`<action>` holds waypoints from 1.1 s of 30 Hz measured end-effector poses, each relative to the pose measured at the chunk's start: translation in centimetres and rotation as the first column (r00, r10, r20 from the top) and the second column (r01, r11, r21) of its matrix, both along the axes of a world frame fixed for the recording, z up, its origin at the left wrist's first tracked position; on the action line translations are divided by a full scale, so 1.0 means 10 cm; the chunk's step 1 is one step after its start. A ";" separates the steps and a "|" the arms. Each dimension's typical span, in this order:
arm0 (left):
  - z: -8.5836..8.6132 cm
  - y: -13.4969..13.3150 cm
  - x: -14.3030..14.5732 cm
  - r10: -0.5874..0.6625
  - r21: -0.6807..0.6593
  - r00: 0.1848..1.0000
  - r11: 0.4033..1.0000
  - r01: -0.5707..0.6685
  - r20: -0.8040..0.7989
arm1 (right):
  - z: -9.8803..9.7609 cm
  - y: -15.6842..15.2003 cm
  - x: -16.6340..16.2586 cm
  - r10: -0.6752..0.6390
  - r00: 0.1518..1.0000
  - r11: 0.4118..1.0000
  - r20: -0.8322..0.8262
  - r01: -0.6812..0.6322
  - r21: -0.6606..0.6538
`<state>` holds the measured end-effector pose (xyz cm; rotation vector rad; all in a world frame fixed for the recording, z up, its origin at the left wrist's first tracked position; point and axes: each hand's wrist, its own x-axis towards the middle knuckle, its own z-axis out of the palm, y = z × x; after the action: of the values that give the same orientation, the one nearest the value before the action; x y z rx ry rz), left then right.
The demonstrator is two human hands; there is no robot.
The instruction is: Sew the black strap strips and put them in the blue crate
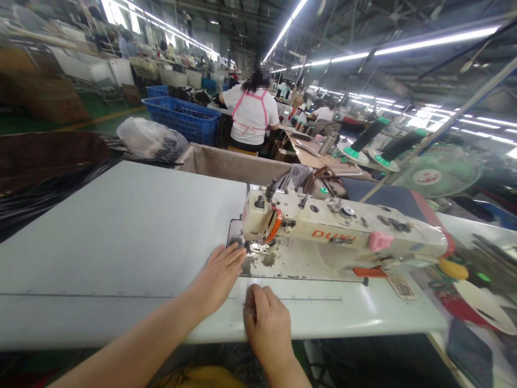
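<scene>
A white industrial sewing machine [339, 226] with orange lettering stands on the pale worktable [121, 231]. My left hand [220, 275] lies flat with its fingers stretched out, fingertips at the left side of the presser foot [258, 248]. Closer to the table's front edge, my right hand [270, 323] is closed, thumb and fingers curled together. Something thin and dark may show at its fingertips, too small to name. Along the front of the tabletop runs a printed ruler scale [311, 299], partly covered by my hands.
Behind the table is a fabric-lined bin [226, 164]; past it sit a blue crate [189, 121] and a person in a white shirt [252, 116]. Black thread cones [369, 134] and a green fan [438, 172] stand at the right. Dark strips [36, 188] lie left.
</scene>
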<state>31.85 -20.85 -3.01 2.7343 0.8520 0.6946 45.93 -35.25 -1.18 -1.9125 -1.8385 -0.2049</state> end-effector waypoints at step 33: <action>0.18 1.15 0.42 -0.223 -0.116 0.971 0.966 0.233 0.092 | -0.02 -0.02 -0.02 -0.024 1.000 0.999 0.010 0.024 0.043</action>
<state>36.04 -9.40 -1.23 2.6177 0.5327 0.6709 45.70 -35.49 -1.34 -1.9082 -1.8041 -0.2604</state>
